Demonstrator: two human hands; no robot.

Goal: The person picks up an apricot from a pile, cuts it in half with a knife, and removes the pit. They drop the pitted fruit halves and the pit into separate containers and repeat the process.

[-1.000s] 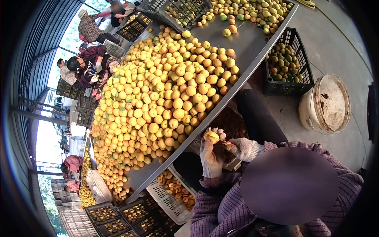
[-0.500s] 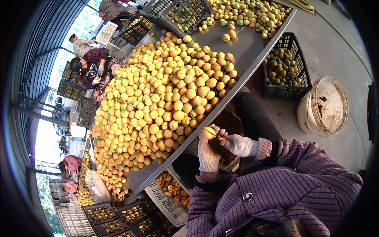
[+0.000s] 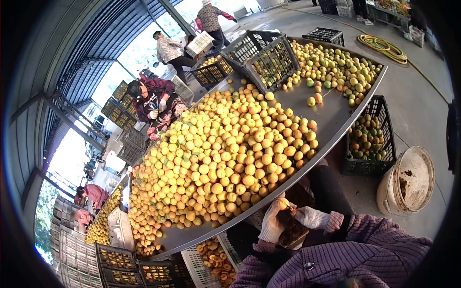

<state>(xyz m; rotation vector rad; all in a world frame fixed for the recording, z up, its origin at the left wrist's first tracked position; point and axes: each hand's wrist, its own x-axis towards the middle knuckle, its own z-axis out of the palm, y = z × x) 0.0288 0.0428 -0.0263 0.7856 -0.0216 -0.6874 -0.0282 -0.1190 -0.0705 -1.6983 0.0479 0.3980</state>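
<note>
My left hand (image 3: pixel 272 224), in a pale glove with bare fingertips, grips a yellow fruit (image 3: pixel 283 203) below the metal table's edge. Close on its right, my right hand (image 3: pixel 311 218), also gloved, is closed with its fingertips against the fruit; what it pinches is too small to make out. Beyond them a large heap of yellow-orange fruit (image 3: pixel 225 153) covers much of the metal table (image 3: pixel 293 103). A white crate (image 3: pixel 199 269) of cut fruit stands below the table, left of my hands.
On the right are a black crate (image 3: pixel 370 165) of greenish fruit and a dirty white bucket (image 3: pixel 408 180). Another black crate (image 3: pixel 261 60) stands on the table. A co-worker (image 3: pixel 156 98) sits across it; other people are farther back. A hose (image 3: pixel 384 48) lies coiled on the floor.
The view has shifted, so the table and heap appear farther right and my hands lower. The fruit remains in my left hand, with my right hand still against it.
</note>
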